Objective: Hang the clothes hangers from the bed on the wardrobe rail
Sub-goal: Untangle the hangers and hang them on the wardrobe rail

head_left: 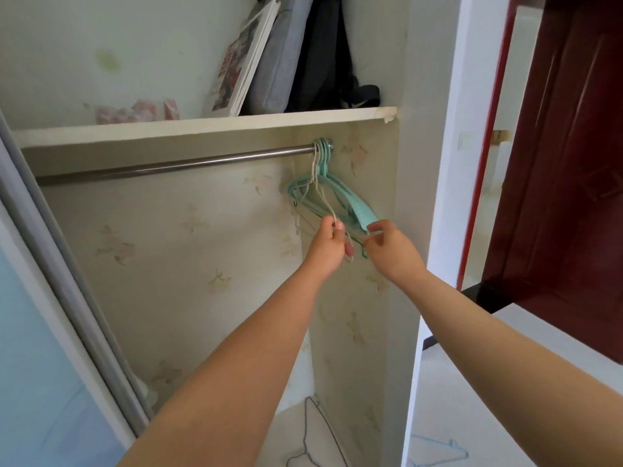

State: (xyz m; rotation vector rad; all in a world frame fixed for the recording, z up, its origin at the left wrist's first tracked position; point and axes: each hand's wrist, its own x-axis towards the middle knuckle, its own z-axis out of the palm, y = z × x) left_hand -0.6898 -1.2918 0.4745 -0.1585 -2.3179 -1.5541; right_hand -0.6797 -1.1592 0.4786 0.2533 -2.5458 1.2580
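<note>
A steel wardrobe rail [175, 165] runs under a white shelf. At its right end hangs a bunch of several hangers, teal plastic ones [360, 207] and thin cream wire ones [318, 193]. My left hand [332, 242] grips the lower part of the cream wire hangers. My right hand [386, 242] pinches the lower end of the teal hangers. Both hands are below the rail, close together. More wire hangers [315, 436] lie on the wardrobe floor, and a pale blue hanger [438, 449] lies on the floor outside.
The shelf [202, 124] holds leaning books, a grey pad and a dark bag [323, 52]. A sliding door frame [67, 298] stands at the left. The wardrobe's white side wall [428, 163] is right of the hangers. A dark red door [566, 163] stands open at the right.
</note>
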